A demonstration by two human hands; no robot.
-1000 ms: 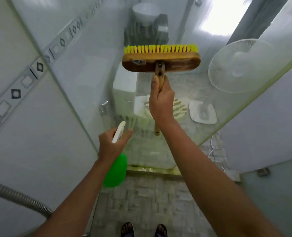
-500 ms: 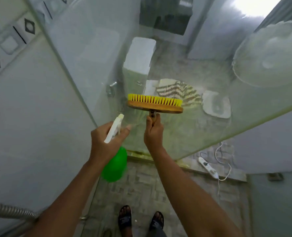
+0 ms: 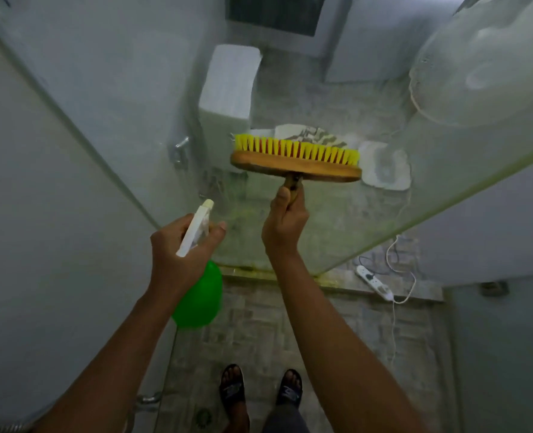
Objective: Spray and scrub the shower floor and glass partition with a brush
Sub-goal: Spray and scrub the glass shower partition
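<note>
Both forearms are bare from the bottom edge of the view up to the hands, with no sleeves, watch or rings visible. The left hand (image 3: 178, 248) and right hand (image 3: 284, 226) wear no gloves. On the feet are dark open-toed sandals (image 3: 232, 390) with broad straps.

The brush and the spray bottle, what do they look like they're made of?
The brush seems to have a wooden back and handle, brown with a slight sheen, perhaps varnished. Its bristles are bright yellow and stiff-looking, probably plastic. The right hand grips its handle. The spray bottle in the left hand looks like smooth, glossy green plastic, with a matte white plastic trigger head.
</note>
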